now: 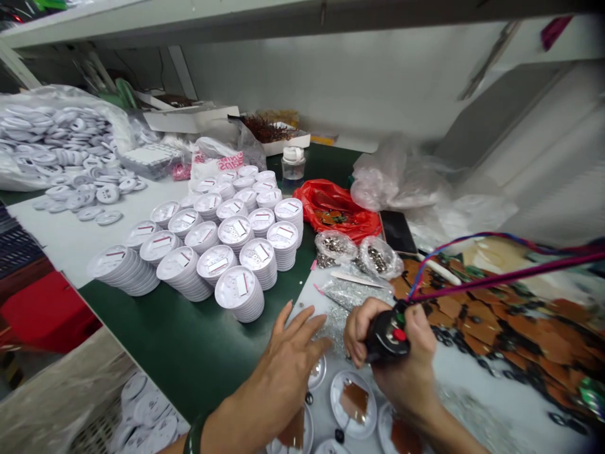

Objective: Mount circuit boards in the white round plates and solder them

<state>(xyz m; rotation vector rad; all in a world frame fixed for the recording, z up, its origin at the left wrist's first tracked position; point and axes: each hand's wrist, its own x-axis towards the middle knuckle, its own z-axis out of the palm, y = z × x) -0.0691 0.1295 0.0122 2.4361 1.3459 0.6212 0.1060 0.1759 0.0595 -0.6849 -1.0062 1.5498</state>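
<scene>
Right now the right hand has its fingers curled tight round a black push-button handset, cord trailing up-right, just above a white dish holding a brown pad, while the left hand spreads open, empty, over the green bench.

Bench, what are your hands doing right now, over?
Left hand open, beside a white dish. Right hand gripping a black wired device. Stacked white discs nearby.
</scene>
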